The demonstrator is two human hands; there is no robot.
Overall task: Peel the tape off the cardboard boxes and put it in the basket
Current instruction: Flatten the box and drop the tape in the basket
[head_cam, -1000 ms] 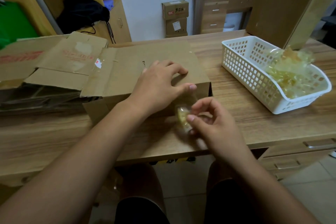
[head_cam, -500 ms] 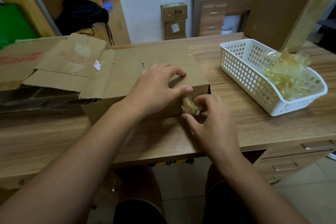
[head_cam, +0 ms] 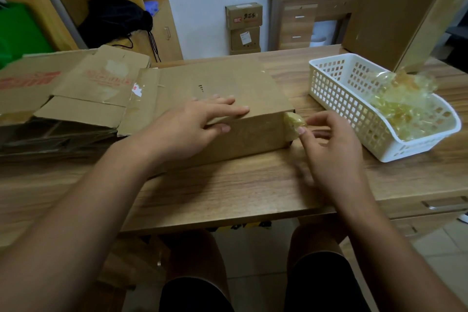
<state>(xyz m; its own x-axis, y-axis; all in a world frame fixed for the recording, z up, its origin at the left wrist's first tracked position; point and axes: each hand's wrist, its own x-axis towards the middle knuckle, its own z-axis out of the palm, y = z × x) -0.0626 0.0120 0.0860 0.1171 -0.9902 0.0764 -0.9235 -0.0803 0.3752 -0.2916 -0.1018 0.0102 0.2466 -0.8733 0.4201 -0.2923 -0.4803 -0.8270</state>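
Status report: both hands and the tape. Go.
Left hand flat on cardboard box, holding it down. Right hand pinches crumpled tape at the box's right front corner. White basket just right, nothing between.

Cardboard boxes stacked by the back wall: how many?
2 for sure: the upper brown cardboard box with dark print, and the lower brown cardboard box with a white label directly under it. A thin edge below, cut off by the desk, may be a third.

right hand (head_cam: 329,152) moved right, off the box (head_cam: 240,83) front to its corner, tape (head_cam: 293,121) wad dragged along, apparently still attached there, left hand (head_cam: 192,124) fingers straightened across the top
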